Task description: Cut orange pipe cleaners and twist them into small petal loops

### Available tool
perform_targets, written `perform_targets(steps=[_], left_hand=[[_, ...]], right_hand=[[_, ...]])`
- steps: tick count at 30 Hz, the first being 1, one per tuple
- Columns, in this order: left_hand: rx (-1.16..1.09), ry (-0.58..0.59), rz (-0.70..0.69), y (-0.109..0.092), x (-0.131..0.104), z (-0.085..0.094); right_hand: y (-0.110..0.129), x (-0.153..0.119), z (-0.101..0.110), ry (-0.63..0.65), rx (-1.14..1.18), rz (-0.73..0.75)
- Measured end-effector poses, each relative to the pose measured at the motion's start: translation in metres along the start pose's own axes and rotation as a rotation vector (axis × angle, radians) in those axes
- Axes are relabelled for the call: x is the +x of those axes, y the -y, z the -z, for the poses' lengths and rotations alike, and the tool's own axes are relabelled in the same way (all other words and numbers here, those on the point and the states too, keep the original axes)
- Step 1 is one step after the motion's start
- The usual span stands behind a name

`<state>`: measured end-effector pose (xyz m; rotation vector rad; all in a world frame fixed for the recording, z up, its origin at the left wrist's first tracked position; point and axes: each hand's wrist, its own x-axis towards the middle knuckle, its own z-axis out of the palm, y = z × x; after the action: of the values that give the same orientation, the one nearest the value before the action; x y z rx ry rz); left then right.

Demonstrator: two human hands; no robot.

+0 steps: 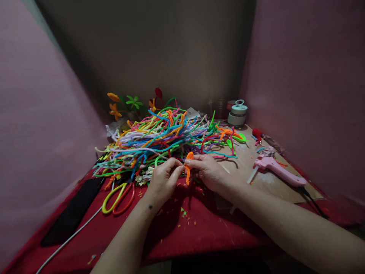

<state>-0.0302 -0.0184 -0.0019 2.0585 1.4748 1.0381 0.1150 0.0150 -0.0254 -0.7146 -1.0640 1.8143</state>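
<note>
Between my two hands, above the red cloth, is an orange pipe cleaner [188, 171] bent into a small loop with a tail hanging down. My right hand [207, 170] pinches it between thumb and fingers. Close against it from the left, my left hand [167, 176] has thumb and forefinger pressed together; whether they grip the orange piece or something thin is too small to tell. Just behind both hands lies a big heap of many-coloured pipe cleaners [159, 140].
Scissors [114, 199] with yellow and red handles and a black flat object [72, 211] lie left, beside a white cable [71, 236]. A pink glue gun [281, 173] rests on a brown board [242, 163] at right. Pipe-cleaner flowers [115, 110] and a mint-lidded container [237, 114] stand behind.
</note>
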Motion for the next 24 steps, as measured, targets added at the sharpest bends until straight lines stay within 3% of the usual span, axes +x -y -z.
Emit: perform_targets(steps=[6,12,18,20,24], left_hand=[[-0.023,0.036,0.022,-0.002,0.001,0.002],[-0.189,0.072,0.127,-0.004,0.002,0.001],[-0.495,0.071,0.361,-0.004,0.005,0.002],[-0.577,0.131,0.412,-0.001,0.005,0.001],[-0.679,0.222,0.366,0.002,0.004,-0.009]], right_hand=[[0.0,0.0,-0.001,-0.005,-0.047,-0.008],[0.003,-0.001,-0.003,-0.053,-0.069,-0.005],[0.003,0.001,-0.001,-0.089,0.009,0.016],[0.003,0.0,-0.001,-0.114,0.02,0.03],[0.002,-0.003,-0.003,-0.072,0.025,0.055]])
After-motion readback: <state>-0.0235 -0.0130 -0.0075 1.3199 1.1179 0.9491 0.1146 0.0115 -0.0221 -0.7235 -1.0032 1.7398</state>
